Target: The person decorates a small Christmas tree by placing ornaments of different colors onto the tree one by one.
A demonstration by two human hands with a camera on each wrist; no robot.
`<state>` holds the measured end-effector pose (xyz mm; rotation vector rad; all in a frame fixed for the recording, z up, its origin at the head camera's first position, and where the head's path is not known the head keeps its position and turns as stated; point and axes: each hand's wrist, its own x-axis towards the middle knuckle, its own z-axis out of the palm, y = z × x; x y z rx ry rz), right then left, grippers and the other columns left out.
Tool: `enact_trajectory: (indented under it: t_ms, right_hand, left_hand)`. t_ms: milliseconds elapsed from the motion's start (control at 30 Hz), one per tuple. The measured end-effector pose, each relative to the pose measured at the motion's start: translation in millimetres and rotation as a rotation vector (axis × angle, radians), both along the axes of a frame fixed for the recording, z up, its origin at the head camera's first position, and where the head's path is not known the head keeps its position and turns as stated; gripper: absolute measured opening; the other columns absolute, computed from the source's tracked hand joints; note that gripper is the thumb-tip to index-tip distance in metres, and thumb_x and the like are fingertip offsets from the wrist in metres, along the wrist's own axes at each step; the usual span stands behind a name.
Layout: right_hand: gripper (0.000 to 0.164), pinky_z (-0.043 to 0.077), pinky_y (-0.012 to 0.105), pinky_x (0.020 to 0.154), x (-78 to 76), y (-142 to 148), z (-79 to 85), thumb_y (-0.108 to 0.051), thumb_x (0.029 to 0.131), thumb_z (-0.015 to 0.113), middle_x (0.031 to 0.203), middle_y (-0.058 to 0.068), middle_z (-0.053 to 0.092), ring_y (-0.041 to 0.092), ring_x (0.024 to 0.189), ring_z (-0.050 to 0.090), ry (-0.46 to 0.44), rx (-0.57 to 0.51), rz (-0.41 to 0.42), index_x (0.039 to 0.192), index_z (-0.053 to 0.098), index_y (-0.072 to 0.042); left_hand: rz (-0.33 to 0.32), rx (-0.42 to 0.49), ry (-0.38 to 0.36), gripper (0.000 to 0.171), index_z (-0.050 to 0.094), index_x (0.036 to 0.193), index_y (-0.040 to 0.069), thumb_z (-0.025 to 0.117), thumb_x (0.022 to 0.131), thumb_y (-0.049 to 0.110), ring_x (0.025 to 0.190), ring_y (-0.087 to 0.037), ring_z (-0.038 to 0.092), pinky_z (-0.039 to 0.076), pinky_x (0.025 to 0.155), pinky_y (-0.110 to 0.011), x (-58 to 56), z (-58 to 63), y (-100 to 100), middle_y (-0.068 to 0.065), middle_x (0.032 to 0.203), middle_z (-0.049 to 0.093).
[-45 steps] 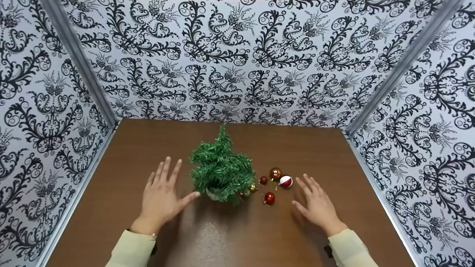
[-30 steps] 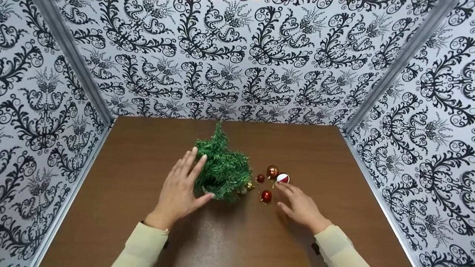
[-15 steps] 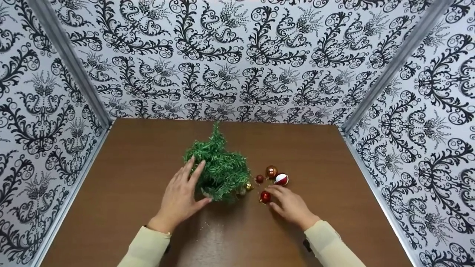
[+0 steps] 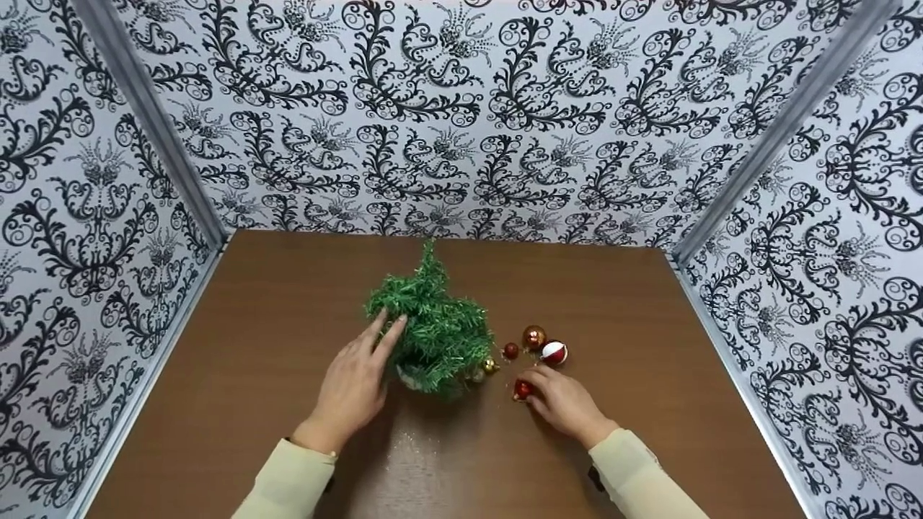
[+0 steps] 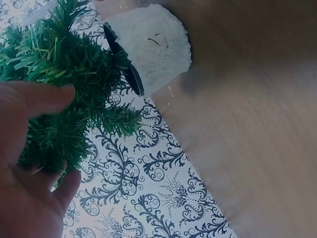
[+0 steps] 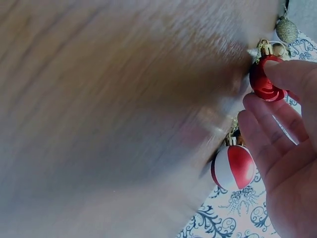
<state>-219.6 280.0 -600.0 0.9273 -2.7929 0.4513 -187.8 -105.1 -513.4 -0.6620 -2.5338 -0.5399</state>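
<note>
A small green artificial Christmas tree (image 4: pixel 440 324) stands on the brown table, its white snowy base (image 5: pixel 153 47) showing in the left wrist view. My left hand (image 4: pixel 351 382) rests against the tree's left side, fingers fairly straight over the branches and thumb (image 5: pixel 52 98) in front of the foliage. To the right of the tree, my right hand (image 4: pixel 566 404) pinches a shiny red bauble (image 6: pixel 265 82) with a gold cap between thumb and fingers. Just beyond that hand lie a red-and-white bauble (image 4: pixel 554 352), a copper bauble (image 4: pixel 534 337) and a small dark red bauble (image 4: pixel 510 350).
Small gold baubles (image 4: pixel 489 365) lie close by the tree's right side. Fine glitter (image 4: pixel 411 443) is scattered on the table (image 4: pixel 303 274) in front of the tree. Black-and-white patterned walls (image 4: pixel 447 144) with grey corner strips enclose the back and both sides.
My left hand has moved right from beside the tree onto its branches. The right hand has moved left and taken the red bauble between thumb and fingers.
</note>
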Motion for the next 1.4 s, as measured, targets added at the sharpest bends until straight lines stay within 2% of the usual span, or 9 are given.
enact_trajectory:
  t_ms: [100, 400, 533, 800, 1000, 1200, 1400]
  right_hand:
    - [0.037, 0.055, 0.044, 0.084, 0.6, 1, -0.4, -0.015, 0.086, 0.077, 0.117, 0.002, 0.064, 0.021, 0.103, 0.065, 0.005, -0.002, -0.002, 0.122, 0.067, -0.012]
    - [0.037, 0.055, 0.044, 0.084, 3.1, 2, 2.9, -0.017, 0.086, 0.078, 0.113, 0.003, 0.065, 0.021, 0.099, 0.065, -0.021, -0.007, -0.028, 0.121, 0.067, -0.012]
    - [0.036, 0.055, 0.045, 0.082, 5.0, 2, 5.4, -0.018, 0.086, 0.078, 0.11, 0.003, 0.065, 0.022, 0.095, 0.065, -0.031, -0.042, -0.032, 0.12, 0.068, -0.01]
    - [0.035, 0.055, 0.042, 0.082, 7.7, 2, 12.2, -0.019, 0.085, 0.079, 0.11, 0.001, 0.066, 0.017, 0.094, 0.065, -0.021, -0.127, -0.047, 0.118, 0.069, -0.011]
    - [0.033, 0.056, 0.036, 0.079, 13.3, 0, 24.3, -0.018, 0.084, 0.079, 0.105, -0.003, 0.065, 0.011, 0.09, 0.062, -0.007, -0.183, -0.049, 0.115, 0.07, -0.013]
    - [0.035, 0.057, 0.031, 0.074, 21.3, -4, 39.7, -0.014, 0.084, 0.08, 0.103, -0.004, 0.064, 0.011, 0.086, 0.063, -0.01, -0.241, -0.04, 0.117, 0.07, -0.013]
    - [0.035, 0.057, 0.031, 0.076, 26.0, -13, 52.6, -0.014, 0.084, 0.08, 0.105, -0.004, 0.064, 0.009, 0.09, 0.064, 0.02, -0.281, 0.015, 0.117, 0.068, -0.012]
  left_hand:
    - [0.0, -0.003, 0.009, 0.1, 0.027, 0.159, 0.021, 0.073, 0.075, -0.008, 0.12, -0.037, 0.057, 0.047, 0.096, -0.051, -0.5, 0.3, -1, -0.016, 0.159, 0.03]
    - [-0.007, 0.009, 0.022, 0.099, 0.032, 0.158, 0.021, 0.075, 0.074, -0.01, 0.108, -0.036, 0.063, 0.051, 0.088, -0.051, -2.0, 1.7, 0, -0.017, 0.156, 0.036]
    - [-0.007, 0.003, 0.021, 0.101, 0.031, 0.158, 0.021, 0.074, 0.073, -0.011, 0.104, -0.035, 0.064, 0.052, 0.084, -0.05, -2.0, 0.7, 0, -0.016, 0.157, 0.035]
    - [-0.005, -0.015, 0.007, 0.104, 0.026, 0.159, 0.023, 0.075, 0.073, -0.009, 0.109, -0.034, 0.062, 0.051, 0.087, -0.049, -2.8, 0.0, -1, -0.014, 0.159, 0.031]
    - [-0.003, -0.018, 0.01, 0.105, 0.026, 0.16, 0.024, 0.076, 0.072, -0.007, 0.109, -0.035, 0.062, 0.051, 0.087, -0.049, -1.9, -0.1, -1, -0.014, 0.158, 0.033]
    - [-0.005, -0.017, 0.008, 0.105, 0.026, 0.16, 0.024, 0.077, 0.073, -0.005, 0.108, -0.034, 0.063, 0.051, 0.085, -0.049, -1.9, 0.6, -1, -0.014, 0.158, 0.032]
    - [-0.001, -0.01, 0.004, 0.105, 0.026, 0.16, 0.024, 0.076, 0.073, -0.007, 0.108, -0.035, 0.062, 0.052, 0.083, -0.049, -2.3, 0.0, -3, -0.014, 0.159, 0.031]
